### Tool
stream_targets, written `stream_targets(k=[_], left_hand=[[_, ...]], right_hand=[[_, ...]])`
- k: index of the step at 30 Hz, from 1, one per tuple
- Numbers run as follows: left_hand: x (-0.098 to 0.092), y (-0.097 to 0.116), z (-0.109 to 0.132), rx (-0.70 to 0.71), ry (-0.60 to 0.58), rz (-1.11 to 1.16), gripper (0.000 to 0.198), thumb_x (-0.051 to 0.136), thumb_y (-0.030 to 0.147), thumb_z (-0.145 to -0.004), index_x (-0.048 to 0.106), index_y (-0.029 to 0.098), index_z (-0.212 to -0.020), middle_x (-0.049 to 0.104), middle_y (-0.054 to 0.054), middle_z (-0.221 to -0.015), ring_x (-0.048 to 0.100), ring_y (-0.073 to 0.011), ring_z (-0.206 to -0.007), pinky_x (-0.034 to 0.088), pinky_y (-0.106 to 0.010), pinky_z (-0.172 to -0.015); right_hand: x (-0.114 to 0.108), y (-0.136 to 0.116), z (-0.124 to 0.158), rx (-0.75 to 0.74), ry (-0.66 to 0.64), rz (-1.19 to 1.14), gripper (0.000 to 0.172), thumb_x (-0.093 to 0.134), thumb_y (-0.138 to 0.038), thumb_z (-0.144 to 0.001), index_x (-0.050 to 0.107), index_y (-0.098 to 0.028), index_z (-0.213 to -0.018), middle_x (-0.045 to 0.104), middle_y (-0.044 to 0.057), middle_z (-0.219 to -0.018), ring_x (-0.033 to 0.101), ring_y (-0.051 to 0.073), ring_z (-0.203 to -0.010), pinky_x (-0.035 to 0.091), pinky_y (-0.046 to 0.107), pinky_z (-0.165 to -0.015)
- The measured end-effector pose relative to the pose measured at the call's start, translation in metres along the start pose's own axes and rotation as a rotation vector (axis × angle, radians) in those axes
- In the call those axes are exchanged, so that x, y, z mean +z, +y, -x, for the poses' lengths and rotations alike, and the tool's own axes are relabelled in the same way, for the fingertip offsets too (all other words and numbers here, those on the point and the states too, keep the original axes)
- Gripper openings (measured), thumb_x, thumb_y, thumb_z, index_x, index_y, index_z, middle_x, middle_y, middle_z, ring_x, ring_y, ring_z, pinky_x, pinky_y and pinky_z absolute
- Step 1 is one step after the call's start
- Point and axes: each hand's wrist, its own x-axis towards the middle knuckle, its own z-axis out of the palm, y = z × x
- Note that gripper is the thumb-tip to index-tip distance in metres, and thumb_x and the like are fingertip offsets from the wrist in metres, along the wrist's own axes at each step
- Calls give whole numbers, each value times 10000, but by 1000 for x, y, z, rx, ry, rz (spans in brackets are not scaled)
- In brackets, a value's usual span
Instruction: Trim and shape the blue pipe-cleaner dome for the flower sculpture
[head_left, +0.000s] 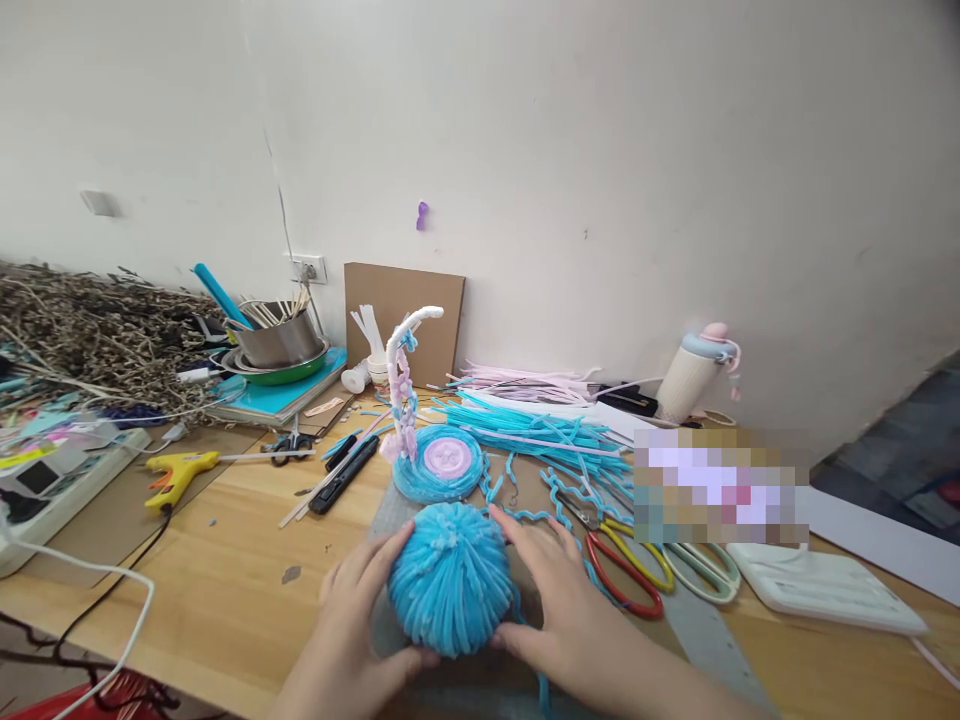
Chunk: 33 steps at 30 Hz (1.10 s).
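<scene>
A round blue ball of fuzzy pipe cleaners (450, 585) sits between my two hands at the front of the table. My left hand (360, 610) curves round its left side, thumb at the lower edge. On the opposite side my right hand (551, 590) presses with fingertips near the top and thumb low down. Just behind the ball is a coiled blue disc with a lilac centre (448, 460). From the disc rises a white and pink wrapped stem (401, 390) that bends over at the top. A wavy blue pipe cleaner (541, 690) hangs below my right hand.
Red- and yellow-handled scissors (622, 570) and pale green scissors (709, 575) lie right. Behind them are blue pipe cleaners (532, 425). A yellow glue gun (176, 475), black cutter (345, 475), metal pot (277, 335) and power strip (82, 480) are left. A bottle (694, 375) stands back right.
</scene>
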Motion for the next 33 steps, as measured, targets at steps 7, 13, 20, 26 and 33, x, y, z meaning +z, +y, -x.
stream_targets(k=[7, 13, 20, 26, 33], left_hand=[[-17, 14, -27, 205, 310, -132, 624, 536, 87, -728, 447, 276, -1316, 617, -69, -1212, 595, -246, -1082, 482, -366, -876], [-24, 13, -46, 234, 421, -424, 311, 466, 133, -784, 658, 191, -1021, 744, -68, -886, 667, -247, -782, 453, -355, -743], [-36, 22, -84, -40, 473, -358, 265, 506, 205, -764, 678, 228, -964, 743, -49, -819, 667, -261, -742, 439, -313, -637], [-42, 45, -130, 184, 574, -370, 340, 519, 142, -746, 669, 192, -1047, 744, -74, -945, 672, -275, -853, 441, -344, -761], [-54, 46, -142, 306, 486, 52, 544, 607, 345, -815, 422, 227, -1313, 645, -75, -1126, 608, -228, -1040, 431, -393, -948]], right_hand=[[-7, -5, 4, 62, 87, -297, 1088, 763, -490, -641, 114, -321, -1498, 400, 107, -1430, 256, 333, -1373, 182, 544, -1108], [-6, 5, 1, -19, 232, -320, 859, 594, -574, -784, 197, -281, -1487, 315, 114, -1503, 203, 328, -1403, 118, 560, -1128], [-29, -22, -19, 118, -63, -1449, 569, 388, -604, -886, 631, -123, -1069, 659, 177, -1125, 611, 283, -1101, 382, 469, -1038], [-53, -60, -53, 37, -20, -1833, 296, 474, -354, -930, 614, -176, -1120, 689, 71, -1133, 626, 167, -1083, 395, 357, -1046], [-81, -56, -90, 20, 233, -1897, 198, 495, -278, -911, 637, -175, -1003, 748, 42, -848, 699, 181, -839, 526, 374, -864]])
